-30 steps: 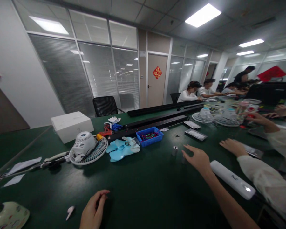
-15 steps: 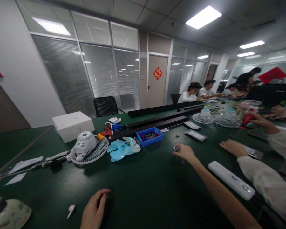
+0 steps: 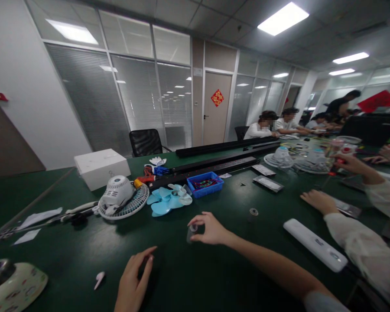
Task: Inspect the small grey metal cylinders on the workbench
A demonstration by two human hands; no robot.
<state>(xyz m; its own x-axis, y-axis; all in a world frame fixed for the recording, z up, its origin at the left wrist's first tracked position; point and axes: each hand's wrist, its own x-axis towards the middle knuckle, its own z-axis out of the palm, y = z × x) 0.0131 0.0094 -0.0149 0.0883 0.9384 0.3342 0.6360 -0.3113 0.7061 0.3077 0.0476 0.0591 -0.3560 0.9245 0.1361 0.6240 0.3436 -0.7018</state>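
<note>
My right hand (image 3: 211,229) is over the middle of the table, thumb and fingers curved round a small see-through piece (image 3: 191,232) with a rounded top. Its exact kind is too blurred to tell. To the right of that hand, a small round piece with a pale ring-shaped top (image 3: 253,212) stands on the green tabletop (image 3: 182,277). Nearer to me, my left hand (image 3: 134,277) is low over the table with thumb and index finger apart, holding nothing. A white earbud (image 3: 99,280) lies to its left.
Beyond my hands are light-blue fan blades (image 3: 164,201), a blue tray (image 3: 206,194) of wires, and a white fan housing (image 3: 118,197). On the right lie a long white device (image 3: 315,245) and a co-worker's hand (image 3: 318,201). A patterned appliance (image 3: 22,286) sits front left.
My right hand has moved left and nearer with the see-through piece, uncovering the round piece on the table. My left hand has shifted slightly right, its thumb and index finger wider apart.
</note>
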